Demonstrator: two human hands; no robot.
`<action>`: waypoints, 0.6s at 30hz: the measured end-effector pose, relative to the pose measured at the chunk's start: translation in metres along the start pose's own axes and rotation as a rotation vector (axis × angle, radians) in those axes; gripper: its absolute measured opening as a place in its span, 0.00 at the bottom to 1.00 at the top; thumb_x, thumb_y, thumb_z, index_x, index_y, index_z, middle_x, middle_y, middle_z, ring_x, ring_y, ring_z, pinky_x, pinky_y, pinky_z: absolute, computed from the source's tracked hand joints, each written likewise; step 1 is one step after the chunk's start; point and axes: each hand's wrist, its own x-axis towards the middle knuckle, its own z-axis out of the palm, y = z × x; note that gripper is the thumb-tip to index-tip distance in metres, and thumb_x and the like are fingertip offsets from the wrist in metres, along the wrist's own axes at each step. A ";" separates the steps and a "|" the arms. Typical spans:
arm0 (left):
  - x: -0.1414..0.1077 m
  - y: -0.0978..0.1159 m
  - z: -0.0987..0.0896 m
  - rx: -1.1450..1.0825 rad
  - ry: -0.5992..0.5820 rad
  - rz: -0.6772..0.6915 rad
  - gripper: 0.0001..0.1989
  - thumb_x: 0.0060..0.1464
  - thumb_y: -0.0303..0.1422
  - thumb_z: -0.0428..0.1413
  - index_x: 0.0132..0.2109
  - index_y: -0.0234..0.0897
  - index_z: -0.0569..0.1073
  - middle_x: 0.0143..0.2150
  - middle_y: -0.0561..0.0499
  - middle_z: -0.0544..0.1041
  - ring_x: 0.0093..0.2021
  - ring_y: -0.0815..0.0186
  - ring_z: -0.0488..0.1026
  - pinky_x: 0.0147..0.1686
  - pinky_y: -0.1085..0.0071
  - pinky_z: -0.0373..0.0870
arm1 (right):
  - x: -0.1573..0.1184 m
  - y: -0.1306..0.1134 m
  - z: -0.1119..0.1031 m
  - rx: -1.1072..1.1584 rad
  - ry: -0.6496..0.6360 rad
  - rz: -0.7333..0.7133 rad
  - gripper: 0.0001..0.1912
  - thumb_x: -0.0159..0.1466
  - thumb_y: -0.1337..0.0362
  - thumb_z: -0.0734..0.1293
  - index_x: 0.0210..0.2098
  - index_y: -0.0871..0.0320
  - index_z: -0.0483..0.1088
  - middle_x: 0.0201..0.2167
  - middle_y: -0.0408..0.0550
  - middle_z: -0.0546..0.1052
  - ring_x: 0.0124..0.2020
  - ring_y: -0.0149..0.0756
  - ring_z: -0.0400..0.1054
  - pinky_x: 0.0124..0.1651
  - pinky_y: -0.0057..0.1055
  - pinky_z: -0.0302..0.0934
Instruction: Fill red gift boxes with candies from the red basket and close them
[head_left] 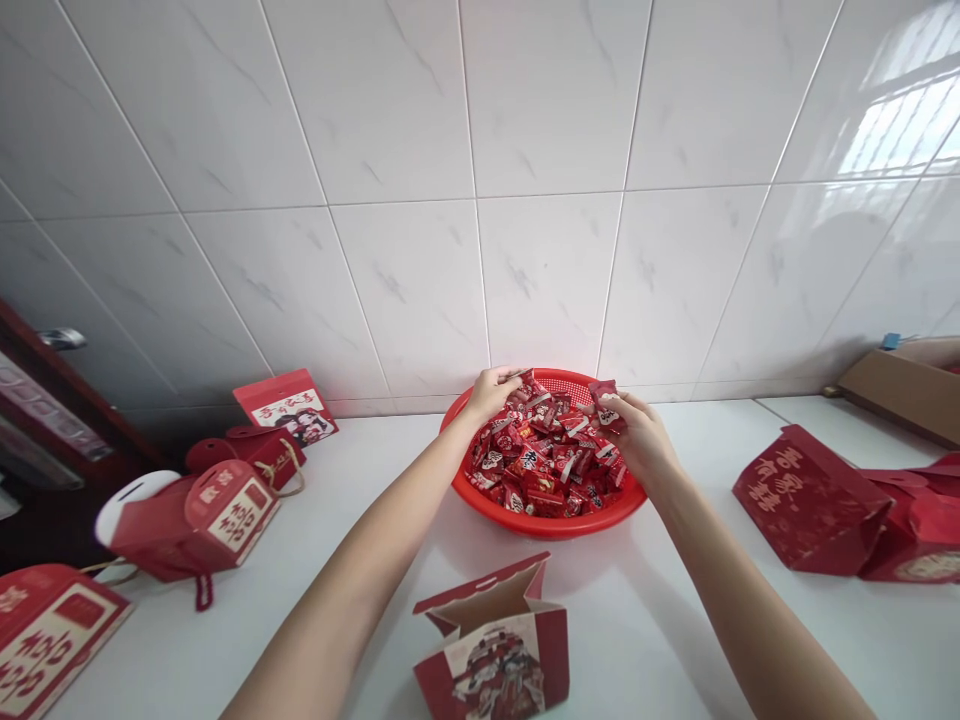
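Observation:
A red plastic basket (551,529) full of red-wrapped candies (551,465) stands on the white countertop against the wall. At the basket's back left, my left hand (491,393) is closed, its fingertips pinching a small red candy packet (529,381). Over the right side, my right hand (641,432) grips another red-wrapped candy (604,400) between thumb and fingers. In front of the basket, between my forearms, a red gift box (553,655) with a printed picture stands with its top open. What lies inside it cannot be made out.
Red gift boxes with handles, including a front one (199,520) and a picture box (292,408), stand on the left. More red boxes (814,505) and a brown cardboard carton (904,395) are at the right. A tiled wall (551,280) rises behind the countertop (375,450).

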 end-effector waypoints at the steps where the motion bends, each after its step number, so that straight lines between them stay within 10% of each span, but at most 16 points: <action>1: -0.001 0.001 0.000 -0.019 -0.010 0.009 0.12 0.53 0.28 0.60 0.45 0.31 0.82 0.33 0.49 0.82 0.26 0.67 0.75 0.31 0.70 0.73 | 0.000 0.000 -0.001 0.004 0.010 -0.007 0.10 0.42 0.62 0.76 0.22 0.56 0.73 0.20 0.44 0.79 0.23 0.31 0.68 0.26 0.26 0.63; 18: -0.025 0.028 0.012 -0.259 -0.216 -0.002 0.17 0.49 0.36 0.68 0.45 0.32 0.80 0.38 0.47 0.83 0.30 0.65 0.80 0.38 0.67 0.77 | 0.001 0.001 -0.001 -0.026 0.005 0.010 0.11 0.45 0.61 0.77 0.25 0.55 0.72 0.23 0.44 0.80 0.22 0.31 0.69 0.24 0.25 0.65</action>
